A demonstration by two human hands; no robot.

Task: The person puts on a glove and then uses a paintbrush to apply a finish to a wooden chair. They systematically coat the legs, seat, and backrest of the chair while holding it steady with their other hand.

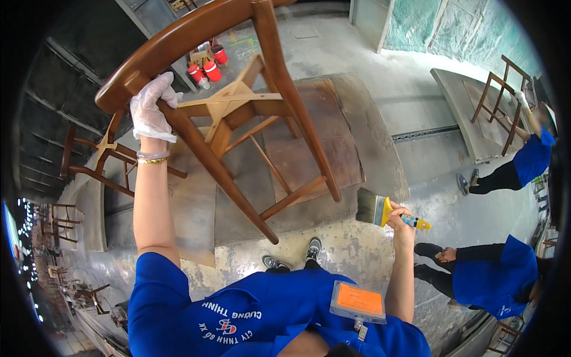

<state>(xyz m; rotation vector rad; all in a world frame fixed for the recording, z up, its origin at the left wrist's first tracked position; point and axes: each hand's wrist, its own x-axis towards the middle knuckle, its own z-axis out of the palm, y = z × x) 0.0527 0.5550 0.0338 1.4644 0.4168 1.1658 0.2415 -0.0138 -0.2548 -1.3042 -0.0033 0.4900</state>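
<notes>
My left hand, in a thin whitish glove, grips a brown wooden chair frame at its curved backrest. The frame is tilted and has no seat; pale bare wood shows on the cross braces in its middle. My bare right hand is closed around the yellow handle of a wide flat paintbrush. Its dark bristles point left, toward the chair legs, and stand apart from them. Below the chair lies a stained brown board on a grey platform.
Red buckets stand on the floor beyond the chair. Another chair frame is at the left. To the right, a person in blue handles a chair by a tilted platform. A second person in blue stands nearer.
</notes>
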